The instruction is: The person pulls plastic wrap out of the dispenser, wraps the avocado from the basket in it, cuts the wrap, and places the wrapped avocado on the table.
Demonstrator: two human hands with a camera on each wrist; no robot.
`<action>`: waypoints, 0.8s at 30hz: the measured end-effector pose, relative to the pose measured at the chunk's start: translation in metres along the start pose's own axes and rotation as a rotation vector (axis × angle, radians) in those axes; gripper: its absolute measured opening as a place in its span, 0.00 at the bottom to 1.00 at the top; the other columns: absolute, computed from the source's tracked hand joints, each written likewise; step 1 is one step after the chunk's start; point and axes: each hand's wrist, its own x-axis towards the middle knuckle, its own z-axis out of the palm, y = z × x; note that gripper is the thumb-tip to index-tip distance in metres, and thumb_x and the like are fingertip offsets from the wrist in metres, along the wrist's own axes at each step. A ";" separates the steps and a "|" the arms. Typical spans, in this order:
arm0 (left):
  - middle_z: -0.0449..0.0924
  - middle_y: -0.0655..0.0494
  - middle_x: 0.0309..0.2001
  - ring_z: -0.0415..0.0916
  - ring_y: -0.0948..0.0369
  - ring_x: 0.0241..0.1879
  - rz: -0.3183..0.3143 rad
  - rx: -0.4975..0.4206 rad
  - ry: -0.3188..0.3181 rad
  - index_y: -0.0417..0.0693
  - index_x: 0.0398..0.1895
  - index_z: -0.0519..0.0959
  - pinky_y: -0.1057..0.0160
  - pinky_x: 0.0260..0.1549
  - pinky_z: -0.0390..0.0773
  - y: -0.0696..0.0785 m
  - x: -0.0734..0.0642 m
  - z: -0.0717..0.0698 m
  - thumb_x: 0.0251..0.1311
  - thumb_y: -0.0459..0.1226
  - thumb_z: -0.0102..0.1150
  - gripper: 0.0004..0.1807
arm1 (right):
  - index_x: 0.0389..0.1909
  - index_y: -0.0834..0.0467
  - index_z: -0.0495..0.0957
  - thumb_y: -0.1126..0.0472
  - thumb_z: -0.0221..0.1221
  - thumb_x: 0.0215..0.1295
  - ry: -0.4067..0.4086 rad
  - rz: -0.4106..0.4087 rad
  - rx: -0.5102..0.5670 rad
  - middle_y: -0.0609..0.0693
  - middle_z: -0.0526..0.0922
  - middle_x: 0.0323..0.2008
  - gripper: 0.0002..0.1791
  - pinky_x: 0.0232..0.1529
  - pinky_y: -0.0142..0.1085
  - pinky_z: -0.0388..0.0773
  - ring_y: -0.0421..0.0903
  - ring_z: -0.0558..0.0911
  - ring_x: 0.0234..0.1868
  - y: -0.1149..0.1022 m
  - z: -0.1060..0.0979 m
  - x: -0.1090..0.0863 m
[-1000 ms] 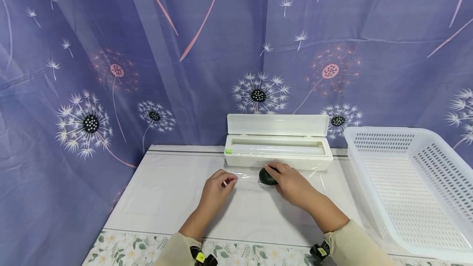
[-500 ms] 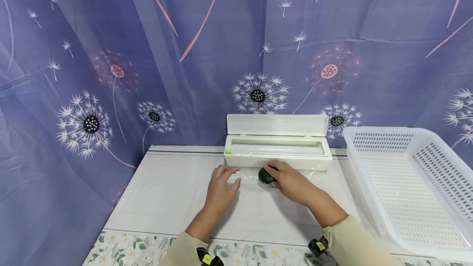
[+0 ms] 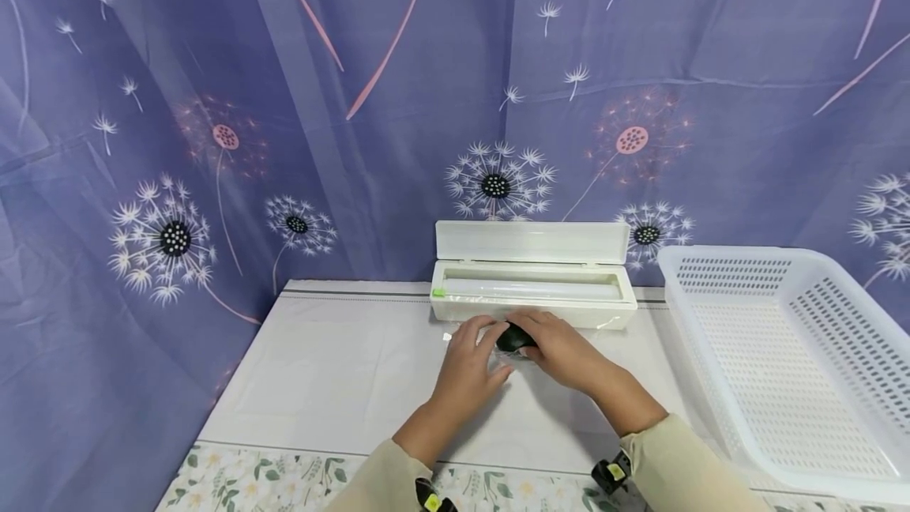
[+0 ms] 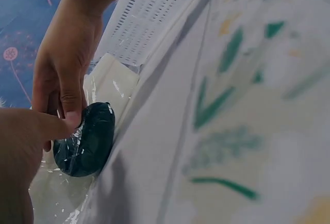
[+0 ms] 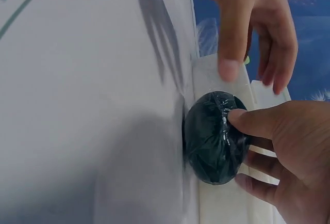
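Note:
A dark green, avocado-like oval (image 3: 515, 337) with clear cling film stretched over it lies just in front of the white wrap dispenser (image 3: 533, 310). My right hand (image 3: 565, 350) grips it from the right; in the right wrist view the thumb presses the film on top and the fingers curl round the far side. My left hand (image 3: 465, 374) hovers at its left with fingers spread and bent, holding nothing. A small gap parts that left hand (image 5: 258, 33) from the green oval (image 5: 214, 139) in the right wrist view. Loose film (image 4: 62, 198) trails beside it.
The dispenser's lid (image 3: 533, 242) stands up, with a film roll (image 3: 533, 288) inside and a green slider (image 3: 438, 292) at its left end. A white perforated basket (image 3: 775, 362) stands at the right. A purple dandelion curtain (image 3: 355, 180) hangs behind the table.
My left hand has let its pinch go, spread its fingers and moved right to beside the green oval. My right hand keeps hold of the oval in nearly the same spot.

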 end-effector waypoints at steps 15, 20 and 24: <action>0.69 0.54 0.59 0.68 0.56 0.59 -0.031 0.043 -0.147 0.49 0.61 0.69 0.56 0.60 0.68 -0.003 0.021 0.022 0.48 0.44 0.77 0.37 | 0.55 0.62 0.72 0.66 0.66 0.61 0.038 0.135 0.117 0.57 0.74 0.52 0.22 0.48 0.50 0.78 0.56 0.79 0.50 0.004 0.004 -0.002; 0.67 0.54 0.61 0.67 0.56 0.59 -0.030 0.081 -0.158 0.51 0.63 0.68 0.55 0.58 0.70 -0.005 0.023 0.027 0.49 0.45 0.76 0.38 | 0.55 0.61 0.73 0.64 0.67 0.61 0.061 0.170 0.132 0.55 0.72 0.50 0.22 0.47 0.49 0.77 0.53 0.78 0.49 0.006 0.006 -0.003; 0.68 0.55 0.60 0.68 0.56 0.58 -0.022 0.094 -0.157 0.50 0.64 0.70 0.56 0.56 0.71 -0.007 0.025 0.029 0.50 0.47 0.75 0.38 | 0.54 0.61 0.75 0.65 0.67 0.60 0.093 0.169 0.129 0.55 0.73 0.50 0.21 0.51 0.49 0.76 0.53 0.77 0.51 0.007 0.007 -0.004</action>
